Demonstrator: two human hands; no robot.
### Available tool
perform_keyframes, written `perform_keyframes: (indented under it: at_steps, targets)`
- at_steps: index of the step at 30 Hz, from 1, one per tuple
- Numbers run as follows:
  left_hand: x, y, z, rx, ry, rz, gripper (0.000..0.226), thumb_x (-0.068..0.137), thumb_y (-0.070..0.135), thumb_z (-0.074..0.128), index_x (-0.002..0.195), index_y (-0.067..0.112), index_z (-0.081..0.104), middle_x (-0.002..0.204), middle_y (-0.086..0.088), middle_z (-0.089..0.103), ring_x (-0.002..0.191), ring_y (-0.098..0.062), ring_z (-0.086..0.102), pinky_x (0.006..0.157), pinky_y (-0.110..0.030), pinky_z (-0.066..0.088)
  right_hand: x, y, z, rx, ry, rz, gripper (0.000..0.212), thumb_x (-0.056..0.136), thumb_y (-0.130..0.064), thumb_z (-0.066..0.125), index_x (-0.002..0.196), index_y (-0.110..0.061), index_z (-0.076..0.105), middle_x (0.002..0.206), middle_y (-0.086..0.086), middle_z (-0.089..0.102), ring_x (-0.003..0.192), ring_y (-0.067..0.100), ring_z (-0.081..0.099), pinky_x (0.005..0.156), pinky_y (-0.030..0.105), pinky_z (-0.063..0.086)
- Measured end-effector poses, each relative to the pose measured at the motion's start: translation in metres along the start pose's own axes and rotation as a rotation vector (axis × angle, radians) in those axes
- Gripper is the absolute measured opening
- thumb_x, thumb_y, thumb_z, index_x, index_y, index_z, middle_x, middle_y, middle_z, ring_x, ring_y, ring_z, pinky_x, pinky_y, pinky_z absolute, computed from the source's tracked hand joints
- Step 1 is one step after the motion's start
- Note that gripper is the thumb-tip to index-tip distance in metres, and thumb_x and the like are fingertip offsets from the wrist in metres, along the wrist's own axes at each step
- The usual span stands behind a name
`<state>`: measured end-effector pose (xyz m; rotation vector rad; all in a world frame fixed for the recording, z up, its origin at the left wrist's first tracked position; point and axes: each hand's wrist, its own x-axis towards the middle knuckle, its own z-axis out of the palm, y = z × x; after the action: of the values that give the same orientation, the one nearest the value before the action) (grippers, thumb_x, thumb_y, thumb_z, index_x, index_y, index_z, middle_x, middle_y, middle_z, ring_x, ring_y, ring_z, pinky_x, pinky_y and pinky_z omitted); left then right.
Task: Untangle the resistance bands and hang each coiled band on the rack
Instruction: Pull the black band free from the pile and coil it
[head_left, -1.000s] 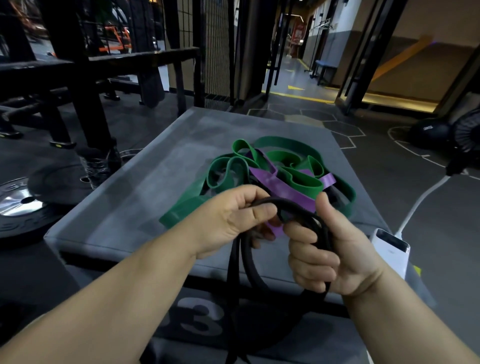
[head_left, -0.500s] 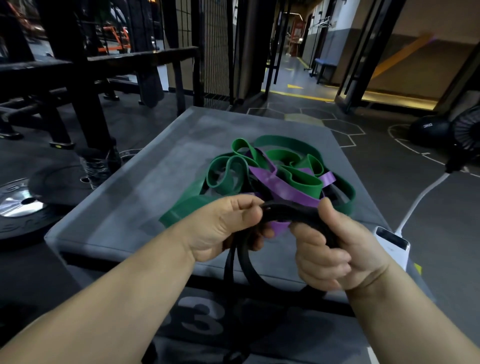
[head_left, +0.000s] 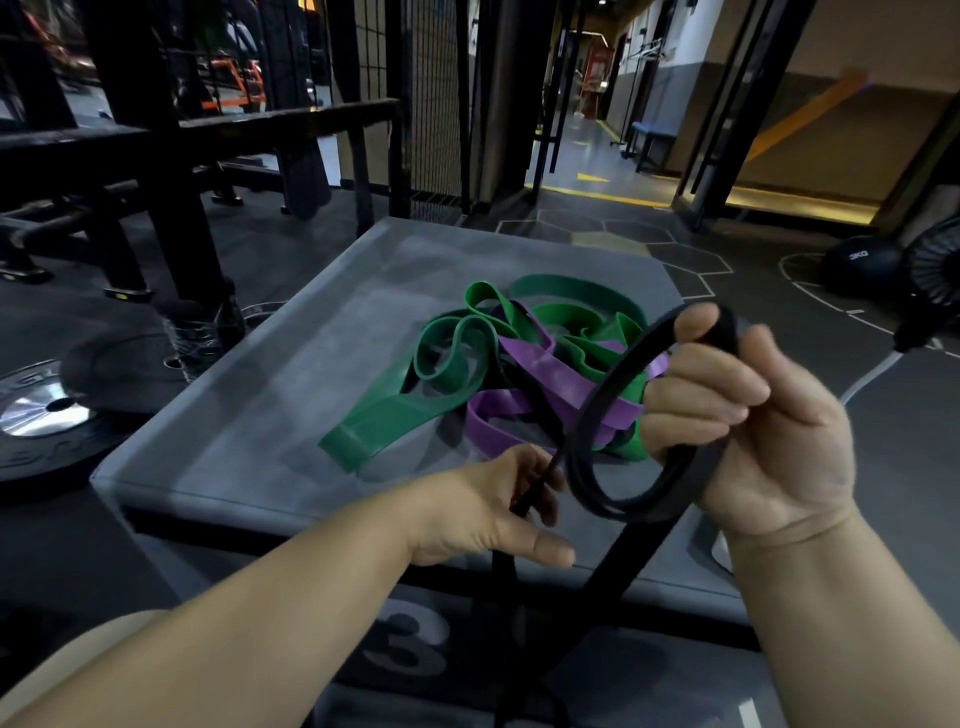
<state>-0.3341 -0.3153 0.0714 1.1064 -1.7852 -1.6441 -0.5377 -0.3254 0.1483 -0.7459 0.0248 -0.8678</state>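
Note:
A black resistance band (head_left: 597, 410) forms a coil in front of me, above the near edge of a grey plyo box (head_left: 270, 395). My right hand (head_left: 743, 421) is shut on the coil, thumb on its top and fingers through the loop. My left hand (head_left: 498, 509) sits lower and to the left, fingers pinching a straight strand of the same band; its tail hangs down over the box front. Behind the coil a green band (head_left: 457, 364) and a purple band (head_left: 540, 364) lie tangled together on the box top.
A black steel rack (head_left: 171, 156) with crossbars stands at the back left. Weight plates (head_left: 47, 415) lie on the floor to the left. A black medicine ball (head_left: 862, 265) and a fan (head_left: 935, 270) sit at the right. A mesh panel stands behind the box.
My right hand has lifted and swung right with the black band, opening it into a wide coil. My left hand has dropped lower along the strand.

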Motion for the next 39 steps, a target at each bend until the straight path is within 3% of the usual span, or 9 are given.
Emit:
perform_keyframes:
  at_steps: [5,9,15,19,22,28,31,35,39]
  targets:
    - [0.003,0.000,0.003,0.253,0.120,-0.147,0.024,0.090,0.018,0.060,0.091,0.029,0.039,0.086,0.002,0.054,0.072,-0.010,0.050,0.067,-0.024,0.043,-0.004,-0.014,-0.005,0.049,-0.067,-0.111,0.038,0.102,-0.023,0.046,0.138,-0.020,0.034,0.080,0.012,0.056,0.077,0.026,0.055,0.092,0.047,0.041]
    - [0.007,0.003,0.007,0.353,0.320,-0.118,0.016,0.095,0.014,0.047,0.094,0.023,0.033,0.073,0.001,0.046,0.063,-0.010,0.042,0.049,-0.016,0.033,-0.006,-0.020,-0.008,0.091,-0.131,-0.155,0.050,0.102,-0.016,0.045,0.143,-0.034,0.023,0.073,0.011,0.045,0.065,0.019,0.037,0.072,0.035,0.044]
    - [0.012,-0.007,0.003,0.457,0.362,-0.104,0.006,0.095,0.021,0.049,0.093,0.019,0.044,0.074,0.002,0.047,0.063,-0.011,0.044,0.055,-0.025,0.033,-0.003,-0.030,-0.010,0.085,-0.096,-0.231,0.041,0.101,-0.015,0.046,0.140,-0.025,0.034,0.069,0.007,0.043,0.060,0.016,0.031,0.058,0.027,0.035]
    - [0.014,-0.018,0.001,0.412,0.384,-0.070,0.010,0.092,0.026,0.062,0.102,0.024,0.064,0.093,0.012,0.061,0.085,-0.007,0.059,0.072,-0.018,0.043,0.001,-0.022,-0.020,-0.053,0.051,-0.326,0.034,0.100,-0.021,0.049,0.134,-0.025,0.044,0.065,0.002,0.048,0.057,0.014,0.038,0.056,0.025,0.042]
    - [0.013,-0.016,0.003,0.150,0.313,-0.041,0.011,0.091,0.019,0.066,0.091,0.029,0.070,0.088,0.011,0.073,0.083,-0.005,0.066,0.077,-0.018,0.048,0.006,-0.008,-0.018,-0.288,0.321,-0.428,0.025,0.100,-0.031,0.040,0.124,-0.032,0.050,0.058,-0.007,0.039,0.052,0.009,0.036,0.052,0.021,0.040]
    - [0.013,-0.012,0.009,0.125,0.331,0.033,0.023,0.089,0.021,0.068,0.107,0.028,0.056,0.105,0.013,0.065,0.102,-0.003,0.061,0.096,-0.032,0.049,0.015,0.009,-0.023,-0.473,0.605,-0.473,0.031,0.105,-0.031,0.035,0.135,-0.027,0.042,0.060,-0.004,0.038,0.053,0.011,0.038,0.054,0.026,0.041]
    - [0.008,0.000,0.011,0.241,0.334,0.099,0.044,0.080,0.016,0.068,0.118,0.025,0.050,0.105,0.011,0.064,0.095,0.002,0.062,0.088,-0.028,0.051,0.018,0.019,-0.023,-0.547,0.642,-0.484,0.040,0.106,-0.023,0.036,0.146,-0.027,0.030,0.060,-0.003,0.042,0.056,0.012,0.041,0.059,0.028,0.043]
    - [0.003,0.007,0.016,0.238,0.352,0.167,0.038,0.074,0.017,0.071,0.109,0.028,0.058,0.104,0.011,0.068,0.098,-0.004,0.065,0.093,-0.036,0.052,0.018,0.040,-0.025,-0.824,0.624,-0.431,0.063,0.101,-0.003,0.045,0.149,-0.029,0.015,0.062,-0.003,0.051,0.064,0.012,0.050,0.073,0.033,0.050]
    - [0.001,0.012,0.020,0.092,0.387,0.146,0.017,0.089,0.016,0.066,0.096,0.030,0.059,0.079,0.012,0.068,0.073,-0.007,0.066,0.082,-0.042,0.054,0.017,0.054,-0.032,-0.957,0.568,-0.372,0.072,0.085,-0.028,0.058,0.138,-0.051,0.016,0.072,-0.003,0.063,0.078,0.020,0.061,0.092,0.055,0.052]
